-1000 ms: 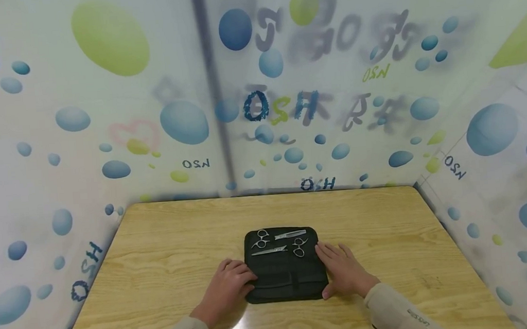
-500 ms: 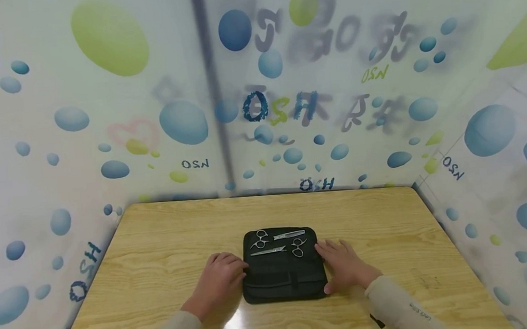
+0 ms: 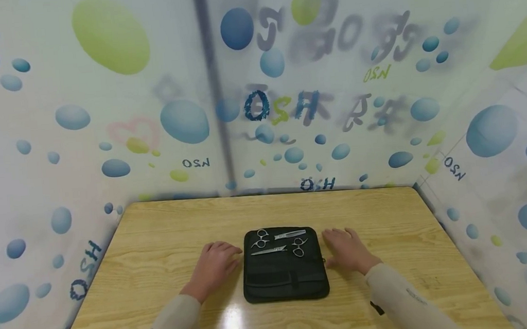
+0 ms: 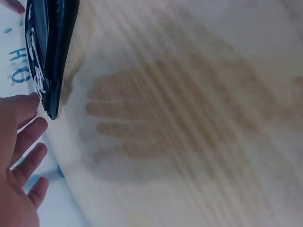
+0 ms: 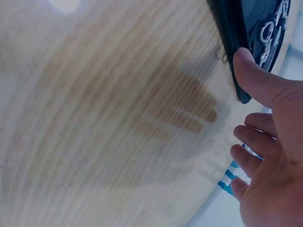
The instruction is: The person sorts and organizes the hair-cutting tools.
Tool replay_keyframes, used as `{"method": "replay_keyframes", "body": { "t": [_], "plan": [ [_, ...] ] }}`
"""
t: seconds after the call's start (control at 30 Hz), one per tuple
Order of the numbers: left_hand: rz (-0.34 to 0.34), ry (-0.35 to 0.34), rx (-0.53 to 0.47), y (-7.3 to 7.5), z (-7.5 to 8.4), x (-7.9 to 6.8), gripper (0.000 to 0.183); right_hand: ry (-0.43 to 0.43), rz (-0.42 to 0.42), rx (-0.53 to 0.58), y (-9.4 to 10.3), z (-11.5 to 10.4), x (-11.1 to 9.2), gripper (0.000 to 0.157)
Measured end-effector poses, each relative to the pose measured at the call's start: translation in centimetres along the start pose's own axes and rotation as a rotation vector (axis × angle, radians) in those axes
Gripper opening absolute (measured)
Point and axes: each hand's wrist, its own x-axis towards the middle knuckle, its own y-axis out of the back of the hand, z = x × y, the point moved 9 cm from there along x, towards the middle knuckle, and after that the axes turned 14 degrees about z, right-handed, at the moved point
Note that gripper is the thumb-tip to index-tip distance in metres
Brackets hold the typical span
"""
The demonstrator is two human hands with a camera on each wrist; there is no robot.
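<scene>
A black flat case point(image 3: 271, 267) lies on the table in the head view, with two pairs of silver haircutting scissors point(image 3: 289, 234) across its upper half. Something dark hides the middle of each pair. My left hand point(image 3: 216, 269) is just left of the case, fingers relaxed and holding nothing. In the left wrist view its fingertips are near the corner of the case point(image 4: 56, 61). My right hand point(image 3: 348, 251) is at the case's right side with fingers loosely extended. In the right wrist view its thumb overlaps the case edge point(image 5: 227, 28); whether it touches, I cannot tell.
The wooden table point(image 3: 157, 235) reaches back to a pale wall point(image 3: 257, 82) printed with blue and green drops. Similar walls rise on the left and right. A bright glare spot lies on the table in front of the case.
Both hands have slid away from the case: the left backed off leftward and farther from me, the right moved slightly right and farther up. The case has stayed nearly in place.
</scene>
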Motion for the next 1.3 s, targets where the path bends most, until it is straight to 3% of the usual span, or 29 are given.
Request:
{"method": "replay_keyframes", "body": {
  "t": [0.3, 0.53, 0.83, 1.07, 1.3],
  "plan": [
    [-0.121, 0.099, 0.028, -2.3, -1.1, 1.5, 0.038, 0.027, 0.041, -0.061, 0.3, 0.0, 1.9, 0.073],
    [-0.194, 0.163, 0.034, -3.3, -1.6, 2.7, 0.049, 0.028, 0.005, -0.083, -0.3, -0.5, 3.0, 0.078],
    [-0.274, 0.171, 0.012, -4.2, -1.5, 3.5, 0.053, 0.018, -0.043, -0.074, -0.7, -0.9, 3.8, 0.078],
    [-0.353, 0.223, 0.015, -5.1, -2.0, 3.7, 0.058, 0.018, -0.063, -0.134, -0.9, -1.1, 4.5, 0.084],
    [-0.377, 0.191, 0.003, -5.7, -1.2, 4.3, 0.056, 0.033, -0.079, -0.186, -1.4, -1.5, 4.9, 0.088]
  ]
}}
